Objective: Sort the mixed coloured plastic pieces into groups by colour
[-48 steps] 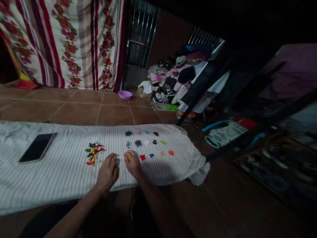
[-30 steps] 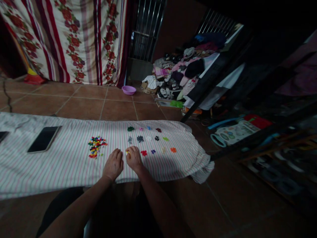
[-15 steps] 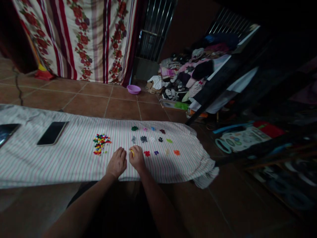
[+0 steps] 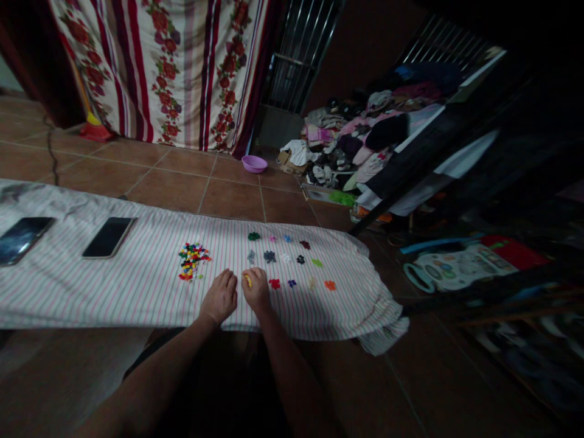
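My two hands rest side by side on a striped cloth (image 4: 114,286) spread over the tiled floor. My right hand (image 4: 257,293) is closed around a small yellow piece (image 4: 249,280) at its fingertips. My left hand (image 4: 221,298) lies knuckles up beside it, fingers curled down onto the cloth; nothing shows in it. A pile of mixed coloured small pieces (image 4: 192,259) lies left of my hands. To the right sit several small single-coloured clusters, among them a red one (image 4: 274,283), an orange one (image 4: 330,285) and a dark green one (image 4: 253,236).
Two dark phones (image 4: 109,237) (image 4: 20,236) lie on the cloth at the left. A purple bowl (image 4: 254,163) stands on the tiles by a flowered curtain (image 4: 182,67). A heap of clothes (image 4: 351,146) and dark furniture fill the right side.
My view has swung left and up, bringing a second phone into sight. My hands have stayed together on the cloth, the right one still pinching the yellow piece.
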`<move>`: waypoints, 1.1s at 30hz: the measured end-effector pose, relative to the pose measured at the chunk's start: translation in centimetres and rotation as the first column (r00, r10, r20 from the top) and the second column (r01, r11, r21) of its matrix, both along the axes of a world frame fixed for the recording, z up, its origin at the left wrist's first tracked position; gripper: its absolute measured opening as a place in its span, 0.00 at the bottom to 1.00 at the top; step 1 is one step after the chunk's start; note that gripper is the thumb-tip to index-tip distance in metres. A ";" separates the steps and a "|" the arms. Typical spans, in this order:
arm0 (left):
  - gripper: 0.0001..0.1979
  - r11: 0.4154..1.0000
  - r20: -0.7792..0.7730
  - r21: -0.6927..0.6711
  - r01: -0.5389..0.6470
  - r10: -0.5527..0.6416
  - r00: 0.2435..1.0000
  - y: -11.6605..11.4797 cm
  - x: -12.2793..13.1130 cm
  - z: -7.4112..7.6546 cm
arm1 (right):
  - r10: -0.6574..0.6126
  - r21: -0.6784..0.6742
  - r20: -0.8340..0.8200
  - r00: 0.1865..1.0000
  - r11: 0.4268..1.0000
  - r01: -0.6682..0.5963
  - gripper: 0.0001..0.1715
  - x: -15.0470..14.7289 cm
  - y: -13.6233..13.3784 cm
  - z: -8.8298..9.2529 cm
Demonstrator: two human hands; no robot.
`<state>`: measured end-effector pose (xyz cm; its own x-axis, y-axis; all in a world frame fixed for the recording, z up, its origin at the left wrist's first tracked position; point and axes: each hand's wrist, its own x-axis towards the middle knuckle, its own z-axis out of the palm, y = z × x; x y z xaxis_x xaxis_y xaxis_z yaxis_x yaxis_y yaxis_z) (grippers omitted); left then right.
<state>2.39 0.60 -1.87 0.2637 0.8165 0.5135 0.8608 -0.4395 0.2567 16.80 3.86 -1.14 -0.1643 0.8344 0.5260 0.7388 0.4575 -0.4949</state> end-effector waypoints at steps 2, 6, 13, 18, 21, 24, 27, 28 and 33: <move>0.17 1.000 0.013 -0.003 0.004 -0.004 1.000 0.0 0.0 -0.1 | -0.012 -0.017 0.023 1.000 1.000 0.013 0.09 -0.1 0.0 0.0; 0.17 1.000 0.021 0.006 0.010 -0.011 1.000 0.1 0.0 -0.3 | -0.041 -0.042 0.032 0.999 0.998 0.043 0.08 -0.1 -0.1 0.2; 0.16 1.000 0.009 0.028 0.006 -0.006 1.000 0.1 0.0 -0.1 | 0.029 -0.005 -0.043 0.999 1.000 -0.030 0.09 0.0 -0.3 0.5; 0.16 0.999 0.014 0.025 0.037 -0.038 0.999 0.2 -0.1 0.2 | 0.007 0.028 -0.047 0.999 1.000 -0.005 0.13 -0.1 -0.4 0.6; 0.16 0.996 0.024 0.009 0.091 -0.091 0.996 0.4 -0.7 0.3 | -0.036 0.065 -0.031 0.999 0.997 0.038 0.16 -0.1 -0.7 0.7; 0.19 0.979 -0.029 -0.002 0.202 -0.202 0.979 0.4 -2.1 0.4 | -0.013 0.109 -0.011 1.000 0.994 0.014 0.17 0.0 -1.0 1.1; 0.22 0.958 -0.130 -0.020 0.287 -0.287 0.949 -0.1 -4.1 0.4 | 0.036 0.139 0.011 0.999 0.990 -0.038 0.18 0.1 -1.2 1.7; 0.22 0.953 -0.156 -0.030 0.302 -0.303 0.940 -0.3 -4.8 0.4 | 0.049 0.140 0.018 0.999 0.989 -0.051 0.18 0.1 -1.2 1.9; 0.25 0.916 -0.191 -0.076 0.394 -0.401 0.896 -1.6 -8.1 1.0 | 0.093 0.116 0.019 0.996 0.989 -0.094 0.18 -0.9 -1.2 2.6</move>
<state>-5.69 -1.04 -0.84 0.6635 0.6384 0.3901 0.6508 -0.7497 0.1200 15.89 2.67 1.41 -0.2461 0.7485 0.6158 0.6963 0.5785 -0.4249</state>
